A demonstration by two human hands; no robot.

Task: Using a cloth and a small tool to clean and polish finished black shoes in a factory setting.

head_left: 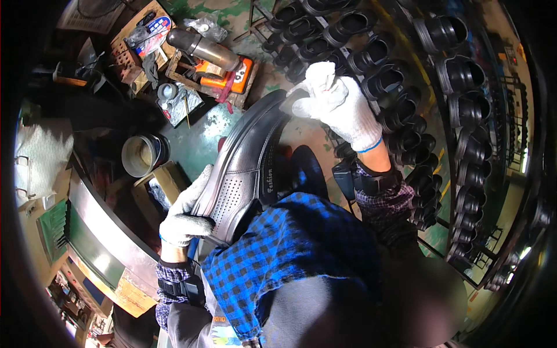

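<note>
The shoe point(246, 168) is glossy black, with a patch of small punched dots on its side and a grey sole edge. The left hand point(185, 214) and the right hand point(336, 104) both wear white knitted gloves, the right one with a thin blue cuff line. The shirt point(278, 249) is checked in bright blue and black. The racked shoes point(458, 75) are black. The floor point(203, 136) is worn green. The heat tool point(229, 72) has an orange body and a dull metal barrel.

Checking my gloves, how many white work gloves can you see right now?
2. One on the left hand, gripping the toe end of the black shoe; one on the right hand, at the shoe's heel end. None elsewhere that I can see.
</note>
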